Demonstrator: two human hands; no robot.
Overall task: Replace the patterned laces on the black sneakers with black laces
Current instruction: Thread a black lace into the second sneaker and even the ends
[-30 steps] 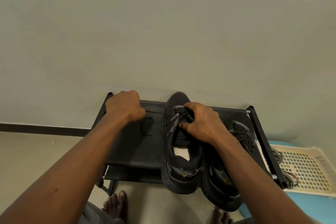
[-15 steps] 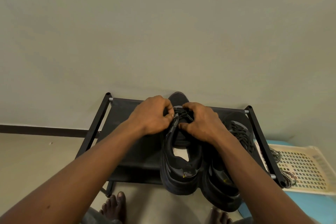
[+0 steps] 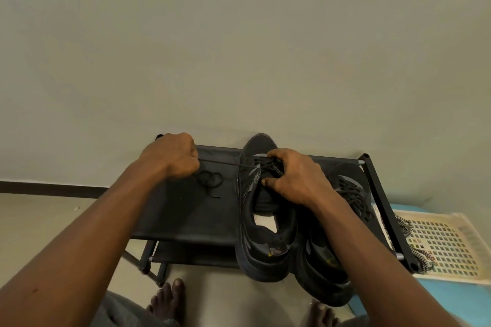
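Two black sneakers stand side by side on a low black rack (image 3: 186,220). My left hand (image 3: 172,156) grips a black lace (image 3: 220,163), stretched taut leftward from the eyelets of the left sneaker (image 3: 263,236). The lace's loose end lies coiled on the rack below that hand. My right hand (image 3: 295,180) holds the left sneaker at its eyelets and tongue. The right sneaker (image 3: 348,188) wears black laces and is partly hidden by my right forearm. Patterned laces (image 3: 414,247) hang over the rack's right end.
A cream perforated tray (image 3: 446,241) lies on a blue surface right of the rack. A plain wall stands directly behind the rack. My bare feet (image 3: 170,297) rest on the floor just in front of it.
My left hand went from the sneaker's eyelets out to the left, drawing the black lace taut. The right hand stayed on the sneaker.
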